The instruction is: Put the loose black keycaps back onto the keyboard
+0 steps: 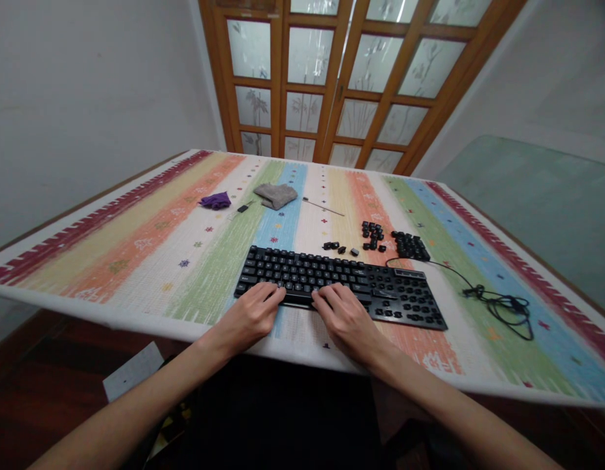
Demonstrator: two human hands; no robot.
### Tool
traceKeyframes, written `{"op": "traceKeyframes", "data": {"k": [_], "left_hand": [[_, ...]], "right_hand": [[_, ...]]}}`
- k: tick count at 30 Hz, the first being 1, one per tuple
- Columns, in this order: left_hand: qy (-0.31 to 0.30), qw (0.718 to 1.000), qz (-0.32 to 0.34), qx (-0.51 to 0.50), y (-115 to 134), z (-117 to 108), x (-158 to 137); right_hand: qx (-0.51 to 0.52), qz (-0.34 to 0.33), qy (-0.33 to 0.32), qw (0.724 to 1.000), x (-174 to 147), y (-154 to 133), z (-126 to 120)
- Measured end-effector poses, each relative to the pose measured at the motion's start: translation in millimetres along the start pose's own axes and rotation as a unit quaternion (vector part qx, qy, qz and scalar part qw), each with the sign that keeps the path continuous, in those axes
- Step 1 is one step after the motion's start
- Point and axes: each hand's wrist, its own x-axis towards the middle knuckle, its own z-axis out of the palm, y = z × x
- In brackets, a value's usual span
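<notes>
A black computer keyboard (307, 271) lies near the table's front edge. Its left and middle sections carry keycaps, while the right-hand section (404, 297) shows bare key sockets. My left hand (256, 313) rests at the front edge, fingers curled closed at the left end of the space bar (298, 297). At the bar's other end, my right hand (344, 320) has its fingers bent and pressed together on it. Both fingertips are partly hidden. Loose black keycaps (412, 247) lie behind the keyboard in groups, with a greyish keycap (354, 252) among them.
A purple cloth (215, 200), a small black-ended tool (243, 208), a grey cloth (275, 195) and a thin rod (324, 207) lie farther back. The coiled cable (508, 307) sits at the right on the striped tablecloth (194, 261). Glazed wooden doors (326, 85) stand behind.
</notes>
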Motion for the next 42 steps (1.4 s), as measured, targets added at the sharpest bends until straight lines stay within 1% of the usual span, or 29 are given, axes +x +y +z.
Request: {"op": "traceKeyframes", "data": {"k": [4, 13, 16, 21, 29, 37, 42], "left_hand": [[-0.007, 1.000, 0.005, 0.014, 1.4, 1.0, -0.7], [-0.067, 0.996, 0.031, 0.041, 2.7, 4.5, -1.2], [-0.080, 0.995, 0.040, 0.047, 2.3, 5.2, -1.3], [-0.083, 0.993, 0.049, 0.066, 2.6, 4.9, 0.1], [-0.116, 0.989, 0.057, 0.068, 1.1, 2.3, 3.6], [-0.100, 0.989, 0.063, 0.088, -0.2, 1.6, 4.6], [-0.093, 0.989, 0.064, 0.097, 0.1, -0.2, 4.6]], "right_hand": [[0.025, 0.008, 0.000, 1.000, -1.4, 1.3, 2.5], [0.095, 0.038, -0.018, 0.995, -4.2, 5.7, 9.2], [0.097, 0.034, -0.009, 0.995, -4.5, 6.6, 9.7], [0.094, 0.029, -0.006, 0.995, -3.6, 6.8, 8.5], [0.089, 0.000, 0.005, 0.996, -2.8, 7.4, 7.4], [0.080, -0.004, 0.005, 0.997, -3.7, 6.9, 9.1], [0.111, 0.033, 0.002, 0.993, 2.6, 9.4, 5.7]]}}
